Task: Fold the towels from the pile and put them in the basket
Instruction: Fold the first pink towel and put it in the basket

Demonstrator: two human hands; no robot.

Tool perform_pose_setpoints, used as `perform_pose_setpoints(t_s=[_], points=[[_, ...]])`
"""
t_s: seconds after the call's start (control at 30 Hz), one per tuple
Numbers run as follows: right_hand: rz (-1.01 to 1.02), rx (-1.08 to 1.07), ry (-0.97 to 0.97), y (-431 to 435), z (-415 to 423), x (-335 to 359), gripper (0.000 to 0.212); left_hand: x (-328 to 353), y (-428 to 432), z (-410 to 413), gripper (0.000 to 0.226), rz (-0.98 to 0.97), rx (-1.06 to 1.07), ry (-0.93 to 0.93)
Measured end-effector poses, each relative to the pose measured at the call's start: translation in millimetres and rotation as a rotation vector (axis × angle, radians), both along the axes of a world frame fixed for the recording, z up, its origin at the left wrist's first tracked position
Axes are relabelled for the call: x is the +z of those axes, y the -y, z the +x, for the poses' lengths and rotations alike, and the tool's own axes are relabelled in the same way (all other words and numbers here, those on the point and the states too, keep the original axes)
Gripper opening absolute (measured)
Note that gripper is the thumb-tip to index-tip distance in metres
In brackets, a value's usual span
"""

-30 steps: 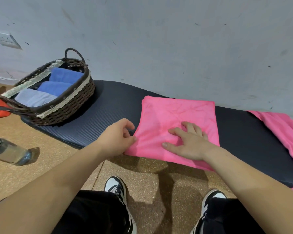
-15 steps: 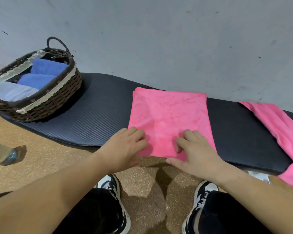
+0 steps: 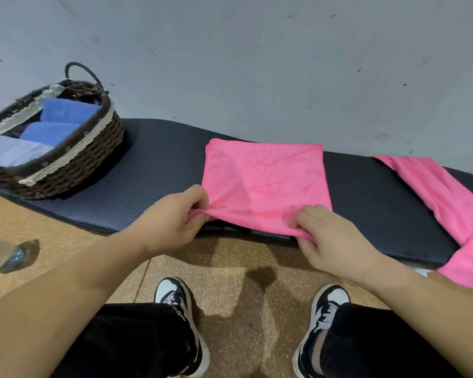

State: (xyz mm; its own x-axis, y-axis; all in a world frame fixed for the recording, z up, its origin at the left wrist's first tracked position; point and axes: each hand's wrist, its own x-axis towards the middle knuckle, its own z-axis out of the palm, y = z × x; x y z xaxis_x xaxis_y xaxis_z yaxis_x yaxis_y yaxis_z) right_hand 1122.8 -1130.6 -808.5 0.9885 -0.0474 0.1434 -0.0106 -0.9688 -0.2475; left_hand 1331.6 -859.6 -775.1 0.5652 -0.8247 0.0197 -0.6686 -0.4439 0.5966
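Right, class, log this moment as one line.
phase: folding | pink towel: lying on black mat | left hand: pinches near-left corner | right hand: pinches near-right corner | wicker basket: holds folded blue towels

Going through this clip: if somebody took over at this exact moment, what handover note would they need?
Left hand: pinches the near left corner of the pink towel.
Right hand: pinches its near right corner. The near edge is lifted slightly off the black mat.
Done: two blue towels and a pale towel lie folded in the wicker basket at the mat's left end.
Left: finish folding this towel, put it in the basket, then fold the second pink towel at the right.
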Motion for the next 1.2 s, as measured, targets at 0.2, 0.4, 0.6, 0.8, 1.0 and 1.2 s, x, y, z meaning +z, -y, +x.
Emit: perform_pose_setpoints(t_s=[0.2,0.4,0.6,0.8,1.0,1.2], points=[[0.199,-0.167,-0.125,35,-11,21,0.026,12,5,1,0.017,-0.019,0.044,0.021],[0.4,-0.176,-0.44,51,-15,54,0.019,24,2,7,0.024,0.057,0.04,0.019],[0.761,-0.189,-0.571,73,-13,71,0.018,32,-7,22,0.013,-0.035,0.055,-0.478],[1.074,-0.343,-0.322,88,11,60,0.02,19,16,40,0.015,-0.08,0.179,-0.492],[1.148,-0.612,-0.154,103,52,38,0.021,5,73,68,0.008,-0.182,0.417,-0.367],[0.971,-0.834,-0.082,108,74,8,0.013,-23,108,86,0.004,0.06,0.451,-0.147]])
